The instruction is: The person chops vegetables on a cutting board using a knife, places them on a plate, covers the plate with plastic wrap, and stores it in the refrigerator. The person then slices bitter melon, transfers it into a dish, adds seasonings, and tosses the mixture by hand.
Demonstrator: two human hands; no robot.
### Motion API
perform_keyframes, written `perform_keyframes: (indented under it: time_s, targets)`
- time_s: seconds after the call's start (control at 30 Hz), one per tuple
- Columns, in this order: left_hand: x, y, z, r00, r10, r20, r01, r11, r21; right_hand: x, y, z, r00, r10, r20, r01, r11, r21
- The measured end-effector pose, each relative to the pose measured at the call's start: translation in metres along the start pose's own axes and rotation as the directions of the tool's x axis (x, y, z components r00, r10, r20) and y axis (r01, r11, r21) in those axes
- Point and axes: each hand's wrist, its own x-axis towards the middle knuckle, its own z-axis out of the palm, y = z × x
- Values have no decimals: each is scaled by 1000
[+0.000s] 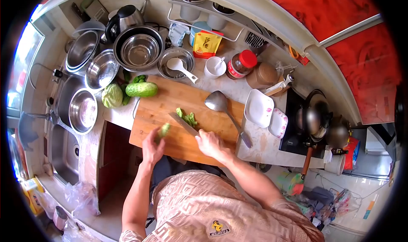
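Note:
On a wooden cutting board (170, 93), my right hand (210, 145) is closed around the handle of a kitchen knife (185, 124), its blade pointing up and left. Chopped green vegetable pieces (187, 118) lie just beyond the blade. My left hand (152, 147) is at the board's near left, its fingers closed on a light green vegetable piece (164, 129); motion blurs the piece, so its kind is unclear. A large pale green cucumber (141, 89) rests on the board's far left corner, beside a small cabbage (112, 96). A metal spatula (216, 101) lies across the right side.
Steel bowls (102, 69) and a kettle (128, 17) stand back left, near the sink (63, 150). Behind the board are a white cup (215, 67) and a red-lidded jar (241, 64). White dishes (259, 108) sit right, before the stove with a wok (312, 118).

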Motion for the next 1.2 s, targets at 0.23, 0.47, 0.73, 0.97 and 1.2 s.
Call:
perform_keyframes:
  time_s: [0.23,0.47,0.73,0.97,1.2]
  targets:
    - [37,13,14,815,551,179,-579,759,298,-10,28,-6,998,-41,41,41,999,0]
    - [6,3,42,728,683,-58,-608,682,406,-22,23,-8,968,-242,-73,232,965,-121]
    - [15,4,69,702,706,-97,-608,665,434,-17,22,-11,947,-322,-5,304,896,-323]
    - [13,4,65,696,709,-112,-609,666,430,-15,12,-22,964,-262,40,263,927,-269]
    - [15,1,65,714,698,-57,-616,665,422,-8,12,-14,964,-260,50,264,926,-272]
